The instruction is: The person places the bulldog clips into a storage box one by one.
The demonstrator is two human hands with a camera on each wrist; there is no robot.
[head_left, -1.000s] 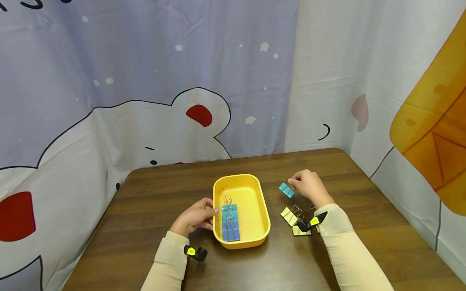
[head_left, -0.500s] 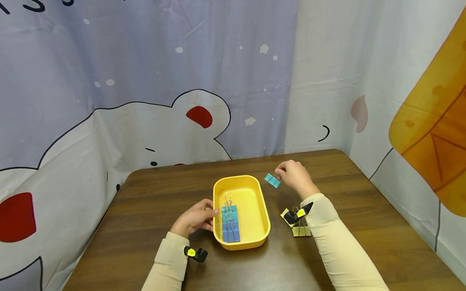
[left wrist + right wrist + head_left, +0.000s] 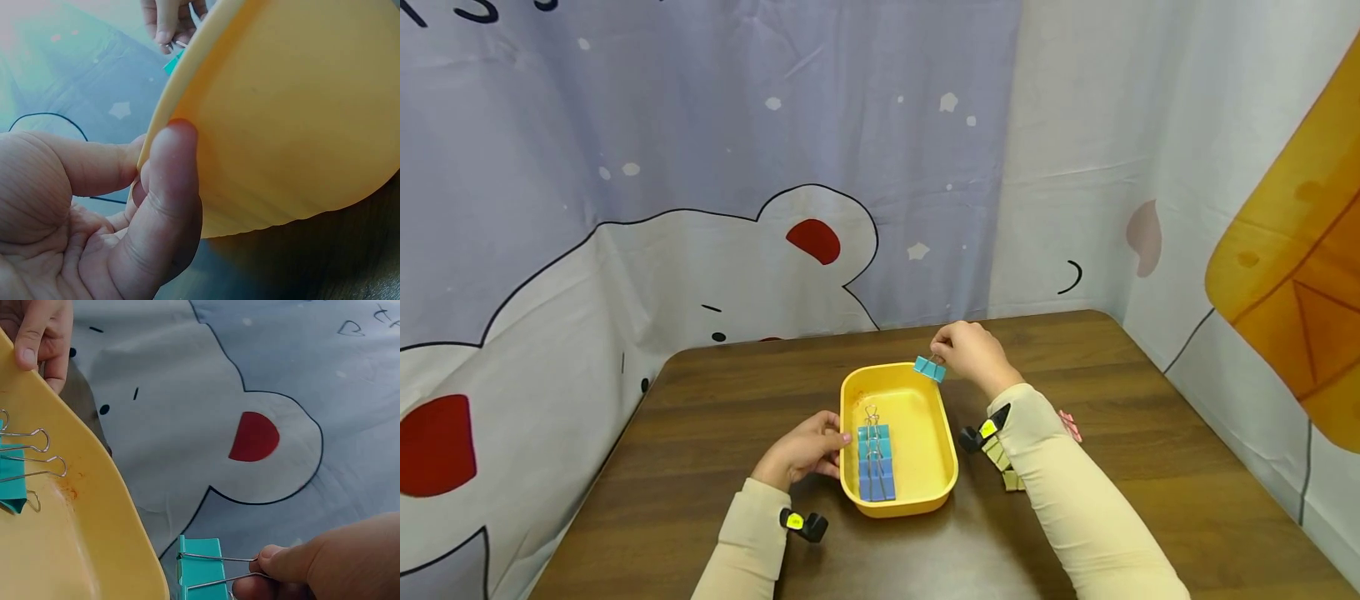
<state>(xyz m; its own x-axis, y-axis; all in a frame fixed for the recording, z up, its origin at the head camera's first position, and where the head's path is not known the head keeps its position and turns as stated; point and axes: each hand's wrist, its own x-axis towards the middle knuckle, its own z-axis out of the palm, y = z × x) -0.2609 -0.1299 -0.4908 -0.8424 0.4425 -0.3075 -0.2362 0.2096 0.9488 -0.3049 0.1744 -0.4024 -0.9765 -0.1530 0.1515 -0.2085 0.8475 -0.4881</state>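
My left hand (image 3: 805, 448) pinches the left rim of a yellow tray (image 3: 943, 446), thumb on one side of the wall and fingers on the other, as the left wrist view (image 3: 156, 206) shows. Between thumb and fingertips my right hand (image 3: 976, 354) holds a teal binder clip (image 3: 929, 369) by its wire handle, over the tray's far right corner. The clip's body (image 3: 203, 569) hangs beside the rim in the right wrist view. Inside the tray, teal binder clips (image 3: 873, 440) and blue binder clips (image 3: 877, 482) line up along the left side.
Pale yellow binder clips (image 3: 997, 454) lie on the wooden table (image 3: 715, 500) right of the tray, partly hidden by my right forearm. A pink binder clip (image 3: 1070, 425) shows beyond that sleeve. A printed curtain (image 3: 737, 100) hangs behind the table.
My right hand has carried the teal binder clip leftward and farther back, from the tabletop to the tray's corner. The pink clip has come into sight. My left hand keeps its hold.
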